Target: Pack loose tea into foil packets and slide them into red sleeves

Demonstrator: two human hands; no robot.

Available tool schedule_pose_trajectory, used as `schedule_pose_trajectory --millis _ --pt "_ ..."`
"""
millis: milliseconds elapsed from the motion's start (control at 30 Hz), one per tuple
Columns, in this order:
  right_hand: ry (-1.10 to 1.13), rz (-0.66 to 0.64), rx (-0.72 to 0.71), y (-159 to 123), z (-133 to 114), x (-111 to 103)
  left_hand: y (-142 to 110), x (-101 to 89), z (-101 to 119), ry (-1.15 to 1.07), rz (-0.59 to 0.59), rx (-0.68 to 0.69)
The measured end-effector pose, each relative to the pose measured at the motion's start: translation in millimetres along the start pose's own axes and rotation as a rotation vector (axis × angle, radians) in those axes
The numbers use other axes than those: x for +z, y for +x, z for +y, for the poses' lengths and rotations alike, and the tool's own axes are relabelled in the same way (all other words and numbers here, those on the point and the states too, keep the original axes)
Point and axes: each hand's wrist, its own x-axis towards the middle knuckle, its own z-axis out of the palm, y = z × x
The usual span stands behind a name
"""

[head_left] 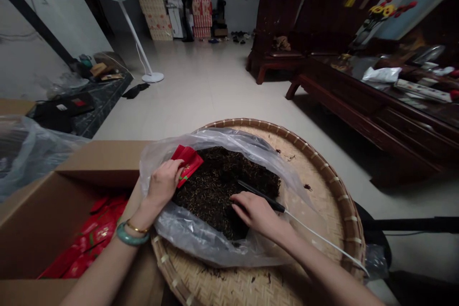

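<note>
My left hand [165, 179] grips a small red foil packet [190, 162] with a printed pattern, holding it over the left side of a clear plastic bag [186, 239]. Dark, twisted dried tea leaves [208, 196] fill the opened bag. My right hand [256, 210] is down at the leaves with its fingers drawn together; a few leaves seem to be in the fingertips. Just beyond that hand, a slim black tool [263, 195] with a white cord lies across the tea. Under the bag is a round woven bamboo tray [322, 186].
To the left, an open cardboard box [36, 215] contains many red packets [96, 234]. A white standing fan [132, 33] is farther back. On the right stand a dark wooden table [366, 105] and a carved chair [276, 19]. Stacked cartons [154, 9] line the back wall.
</note>
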Motion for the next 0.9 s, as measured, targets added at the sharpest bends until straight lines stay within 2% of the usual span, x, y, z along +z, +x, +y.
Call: schedule_pose_trajectory --millis 100,300,400,533,633,700,767,900 --pt "0.007 -0.004 0.005 0 2 2 -2 0.9 -6 -0.043 0.03 -0.031" --pt "0.02 -0.01 0.009 1 2 3 2 -0.6 -18 0.126 -0.016 -0.088" --pt "0.025 -0.015 -0.001 1 0 3 2 -2.4 -17 0.082 -0.024 -0.093" --pt "0.017 -0.038 -0.015 1 0 4 0 -10.4 0 0.084 -0.066 -0.001" --pt "-0.004 -0.057 -0.019 1 0 6 -4 -14.6 21 0.136 -0.252 0.169" --pt "-0.011 -0.064 -0.024 1 0 8 -8 -13.3 33 0.164 -0.339 0.216" --pt "-0.015 -0.069 -0.034 1 1 8 -12 -9.0 41 0.178 -0.362 0.168" --pt "-0.062 -0.086 -0.046 0 -2 6 -15 2.1 43 0.233 -0.32 0.053"
